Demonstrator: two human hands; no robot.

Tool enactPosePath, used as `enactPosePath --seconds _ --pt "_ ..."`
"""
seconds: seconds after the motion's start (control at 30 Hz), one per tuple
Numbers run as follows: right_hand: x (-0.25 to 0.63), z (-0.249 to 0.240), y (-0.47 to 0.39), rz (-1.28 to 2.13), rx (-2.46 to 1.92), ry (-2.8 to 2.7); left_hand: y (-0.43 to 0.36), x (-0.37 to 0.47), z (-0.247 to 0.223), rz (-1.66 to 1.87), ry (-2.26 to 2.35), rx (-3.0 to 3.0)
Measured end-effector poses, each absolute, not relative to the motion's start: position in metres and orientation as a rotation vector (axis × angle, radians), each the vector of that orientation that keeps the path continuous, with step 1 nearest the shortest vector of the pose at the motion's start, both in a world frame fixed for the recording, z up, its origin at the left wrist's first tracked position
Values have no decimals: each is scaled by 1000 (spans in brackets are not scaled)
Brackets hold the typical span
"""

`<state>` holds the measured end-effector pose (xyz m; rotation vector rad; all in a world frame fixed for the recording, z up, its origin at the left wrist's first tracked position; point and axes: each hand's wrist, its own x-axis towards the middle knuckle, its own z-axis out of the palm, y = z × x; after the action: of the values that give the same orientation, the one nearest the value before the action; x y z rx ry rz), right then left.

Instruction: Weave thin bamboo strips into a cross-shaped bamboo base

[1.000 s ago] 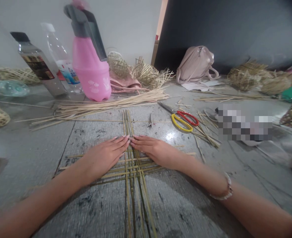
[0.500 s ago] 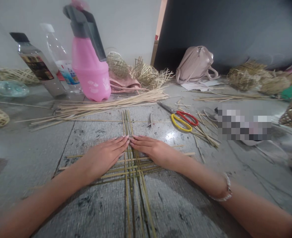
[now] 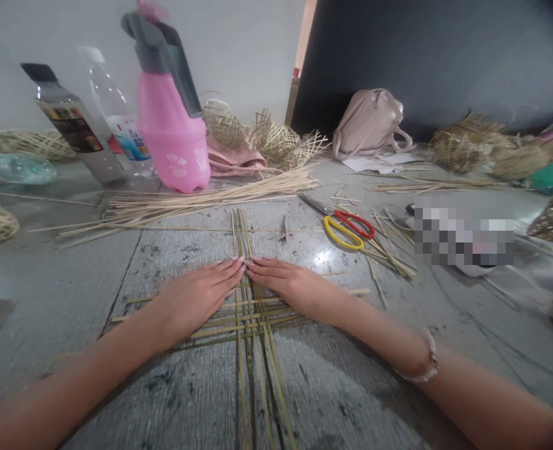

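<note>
Narrow greenish strips, like split bamboo, form a loose crosswise weave (image 3: 259, 325) on the floor, with long strips running toward me and shorter ones crossing. My left hand (image 3: 204, 290) rests on its upper left part, palm down, fingers stretched and close together. From the other side my right hand (image 3: 298, 286) lies over the strips in the same way, a beaded bracelet (image 3: 430, 359) on that wrist. The fingertips of both hands nearly meet on the lengthwise strips (image 3: 239, 234). Both thumbs are hidden, and the strips directly under the fingers are covered.
Red-and-yellow-handled scissors (image 3: 344, 231) lie right of the weave, near a small pointed metal piece (image 3: 283, 229) and loose strips (image 3: 393, 256). Beyond are a pale strip bundle (image 3: 211, 197), a pink spray bottle (image 3: 173, 137), a dark-capped bottle (image 3: 72, 125), woven baskets (image 3: 466, 144) and a beige bag (image 3: 368, 122).
Both hands stay nearly in place over the weave. The free right end of the uppermost crossing strip has shifted slightly left and away from me.
</note>
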<state>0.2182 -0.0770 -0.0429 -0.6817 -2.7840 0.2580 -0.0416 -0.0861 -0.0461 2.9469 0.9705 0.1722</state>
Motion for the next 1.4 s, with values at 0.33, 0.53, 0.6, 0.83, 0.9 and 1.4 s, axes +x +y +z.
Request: enactPosePath --seconds 0.33,0.53,0.6,0.83,0.9,1.4 --pt "220 -30 -74 396 -618 -2887 -84 -41 -40 175 937 2933" --pt "223 -22 -73 442 -616 -2966 -87 -43 -34 154 893 2942" --pt "223 -24 -73 415 -619 -2978 -88 -44 -34 156 894 2942" --pt "221 -31 -80 304 -675 -2964 -84 -45 -39 168 871 2950" --pt "220 -31 -82 303 -679 -2953 -83 -45 -40 151 862 2956" --pt "220 -29 -82 411 -697 -2899 -88 -47 -34 198 892 2812"
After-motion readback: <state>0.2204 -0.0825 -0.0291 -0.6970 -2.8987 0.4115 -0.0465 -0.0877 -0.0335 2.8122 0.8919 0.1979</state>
